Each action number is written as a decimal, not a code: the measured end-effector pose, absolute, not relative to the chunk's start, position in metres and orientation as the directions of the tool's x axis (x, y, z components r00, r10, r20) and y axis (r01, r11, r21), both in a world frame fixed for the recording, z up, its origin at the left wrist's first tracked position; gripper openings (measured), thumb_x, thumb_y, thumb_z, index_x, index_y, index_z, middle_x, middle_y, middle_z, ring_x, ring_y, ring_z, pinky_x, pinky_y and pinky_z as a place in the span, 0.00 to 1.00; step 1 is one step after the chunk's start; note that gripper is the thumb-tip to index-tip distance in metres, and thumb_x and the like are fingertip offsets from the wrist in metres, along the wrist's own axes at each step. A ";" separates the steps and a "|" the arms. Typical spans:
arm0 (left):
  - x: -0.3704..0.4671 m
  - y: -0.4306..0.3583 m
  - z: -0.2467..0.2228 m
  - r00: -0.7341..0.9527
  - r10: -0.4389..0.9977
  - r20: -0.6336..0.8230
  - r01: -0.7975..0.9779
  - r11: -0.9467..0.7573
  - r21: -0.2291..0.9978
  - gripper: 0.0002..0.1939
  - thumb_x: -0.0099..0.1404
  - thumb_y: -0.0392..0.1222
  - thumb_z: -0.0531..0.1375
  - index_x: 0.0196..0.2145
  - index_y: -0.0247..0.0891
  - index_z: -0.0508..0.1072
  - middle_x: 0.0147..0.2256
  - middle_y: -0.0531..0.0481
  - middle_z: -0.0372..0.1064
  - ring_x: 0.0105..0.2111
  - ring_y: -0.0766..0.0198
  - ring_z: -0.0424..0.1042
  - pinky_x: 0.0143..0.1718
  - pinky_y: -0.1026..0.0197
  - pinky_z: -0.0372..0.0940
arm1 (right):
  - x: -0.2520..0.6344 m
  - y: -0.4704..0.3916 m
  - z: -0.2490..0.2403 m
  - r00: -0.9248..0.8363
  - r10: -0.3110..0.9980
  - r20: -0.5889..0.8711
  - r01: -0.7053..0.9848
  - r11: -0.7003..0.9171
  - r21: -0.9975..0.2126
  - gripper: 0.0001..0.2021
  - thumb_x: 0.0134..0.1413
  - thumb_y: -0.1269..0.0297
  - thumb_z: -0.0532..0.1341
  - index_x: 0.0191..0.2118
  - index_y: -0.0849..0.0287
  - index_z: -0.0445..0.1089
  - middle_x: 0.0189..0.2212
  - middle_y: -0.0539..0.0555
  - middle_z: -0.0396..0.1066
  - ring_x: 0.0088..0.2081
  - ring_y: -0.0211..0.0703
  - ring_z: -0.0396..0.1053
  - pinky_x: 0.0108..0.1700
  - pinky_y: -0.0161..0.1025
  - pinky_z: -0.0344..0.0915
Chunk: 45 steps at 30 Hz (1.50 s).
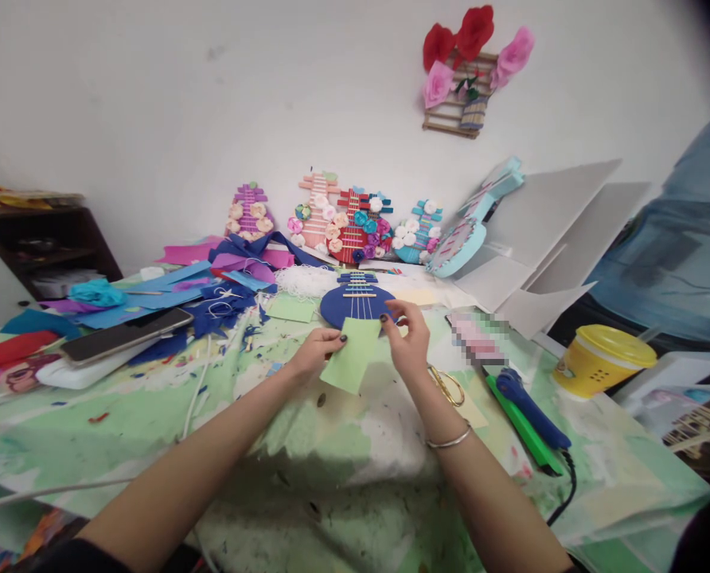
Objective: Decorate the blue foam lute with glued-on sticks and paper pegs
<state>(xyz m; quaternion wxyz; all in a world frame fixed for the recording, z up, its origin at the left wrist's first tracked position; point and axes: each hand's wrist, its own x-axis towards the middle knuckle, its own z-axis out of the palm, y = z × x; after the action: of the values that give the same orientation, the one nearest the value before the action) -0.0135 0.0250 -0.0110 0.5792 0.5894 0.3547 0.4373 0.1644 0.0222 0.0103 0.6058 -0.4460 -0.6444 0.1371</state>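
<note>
A piece of light green paper (349,358) tilts above the table, its left edge pinched between the thumb and finger of my left hand (317,354). My right hand (408,338) is by the paper's upper right corner, fingers bent and apart; whether the thumb touches the corner I cannot tell. Just behind the paper lies a dark blue toy lute (337,306) with pale strings, its lower part covered by the paper. Gold-handled scissors (449,387) lie beside my right wrist, partly hidden by it.
A blue-handled hot tool (528,406) with a cord rests on a green box cutter (525,434) at right, near a yellow tub (599,362). At left are a phone (128,334) and coloured felt scraps (152,298). Several flowered lutes (349,227) lean against the wall.
</note>
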 end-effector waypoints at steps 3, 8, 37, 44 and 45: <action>-0.012 0.018 -0.008 0.565 0.824 -0.034 -0.021 0.056 0.998 0.16 0.48 0.49 0.64 0.22 0.31 0.70 0.19 0.50 0.67 0.18 0.67 0.65 0.20 0.65 0.58 | 0.177 0.029 0.012 -0.015 0.947 0.321 0.101 0.321 -0.942 0.16 0.53 0.53 0.54 0.37 0.61 0.69 0.31 0.57 0.70 0.31 0.41 0.67 0.32 0.35 0.61; -0.012 0.013 -0.002 0.624 0.780 -0.038 0.104 -0.035 0.994 0.15 0.51 0.49 0.63 0.21 0.32 0.70 0.19 0.53 0.65 0.17 0.71 0.62 0.18 0.68 0.54 | 0.186 0.030 0.003 -0.367 0.928 0.069 0.181 0.144 -0.973 0.17 0.43 0.51 0.62 0.23 0.64 0.71 0.14 0.46 0.59 0.17 0.30 0.52 0.19 0.31 0.46; -0.023 0.033 -0.018 0.447 0.817 0.365 0.604 -0.576 0.551 0.10 0.58 0.40 0.55 0.25 0.37 0.76 0.25 0.50 0.73 0.25 0.65 0.67 0.30 0.65 0.57 | 0.182 0.034 -0.012 -0.413 0.906 -0.086 0.174 -0.014 -0.985 0.11 0.37 0.64 0.67 0.31 0.63 0.77 0.23 0.53 0.75 0.26 0.41 0.72 0.34 0.39 0.70; -0.022 0.030 -0.018 0.501 0.740 0.448 0.579 -0.672 0.462 0.10 0.60 0.38 0.54 0.25 0.37 0.74 0.25 0.50 0.72 0.27 0.65 0.67 0.32 0.65 0.57 | 0.183 0.032 -0.011 -0.475 0.872 -0.119 0.130 -0.064 -0.989 0.12 0.37 0.64 0.67 0.33 0.64 0.77 0.26 0.55 0.76 0.28 0.42 0.72 0.35 0.40 0.70; -0.022 0.030 -0.018 0.504 0.737 0.452 0.577 -0.676 0.459 0.10 0.60 0.38 0.54 0.25 0.37 0.74 0.25 0.50 0.71 0.27 0.65 0.66 0.32 0.65 0.57 | 0.183 0.032 -0.011 -0.474 0.873 -0.114 0.133 -0.057 -0.990 0.12 0.38 0.65 0.67 0.33 0.64 0.77 0.26 0.55 0.76 0.28 0.42 0.72 0.35 0.40 0.70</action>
<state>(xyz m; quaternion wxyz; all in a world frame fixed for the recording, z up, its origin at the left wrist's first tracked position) -0.0218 0.0297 -0.0177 0.1252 0.8580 0.3827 0.3190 0.1827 0.0324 -0.0110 0.3084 -0.4100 -0.6135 0.6003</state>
